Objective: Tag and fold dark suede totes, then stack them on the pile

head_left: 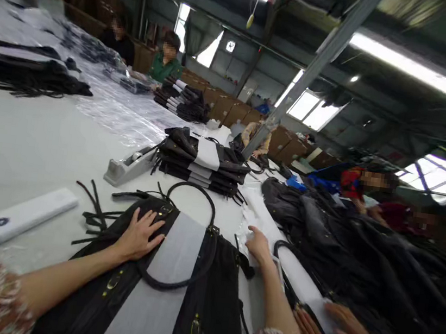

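A black handbag (215, 292) lies flat in front of me, with a grey-white paper strip (175, 248) down its middle, a looped handle (207, 263) and brass-coloured buckles. My left hand (140, 237) rests on the bag's upper left, fingers spread, beside the paper. Just past the bag's right edge, my right hand (258, 245) is reaching out with its fingers bent at some crinkled clear plastic (244, 230). Whatever its fingertips hold, if anything, is hidden. Black straps (96, 210) trail from the bag's upper left corner.
Beyond the bag stand a tape dispenser (124, 168) and a stack of banded black bags (203, 161). A white device (30, 215) lies at left. Black bags (320, 240) heap at right, near a co-worker's hands (357, 330). Other people work farther back, past a slanting post (308, 79).
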### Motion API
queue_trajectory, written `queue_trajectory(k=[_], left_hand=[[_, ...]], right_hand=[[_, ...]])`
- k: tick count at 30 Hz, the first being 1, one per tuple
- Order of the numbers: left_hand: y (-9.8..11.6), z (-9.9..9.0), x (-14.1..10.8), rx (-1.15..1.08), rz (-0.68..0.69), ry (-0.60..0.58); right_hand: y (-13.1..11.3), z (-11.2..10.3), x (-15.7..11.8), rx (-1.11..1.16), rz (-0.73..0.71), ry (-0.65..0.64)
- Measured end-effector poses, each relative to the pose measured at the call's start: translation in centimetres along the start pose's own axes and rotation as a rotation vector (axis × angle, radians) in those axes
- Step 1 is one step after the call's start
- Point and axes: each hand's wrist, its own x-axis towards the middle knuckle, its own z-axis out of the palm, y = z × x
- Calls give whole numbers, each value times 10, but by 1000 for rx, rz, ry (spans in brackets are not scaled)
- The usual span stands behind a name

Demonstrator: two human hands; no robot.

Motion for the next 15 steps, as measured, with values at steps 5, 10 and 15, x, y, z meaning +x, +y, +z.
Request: queue_trajectory(k=[5, 10, 15], left_hand=[[1, -6, 1, -144, -39, 40], [-15, -21, 4, -306, -63, -23], [-28, -44, 7, -178, 261, -319]], right_hand=[[-13, -14, -46, 28, -48, 13], [-9, -5, -113, 184, -198, -93], [-12, 16, -146, 165, -337, -162]])
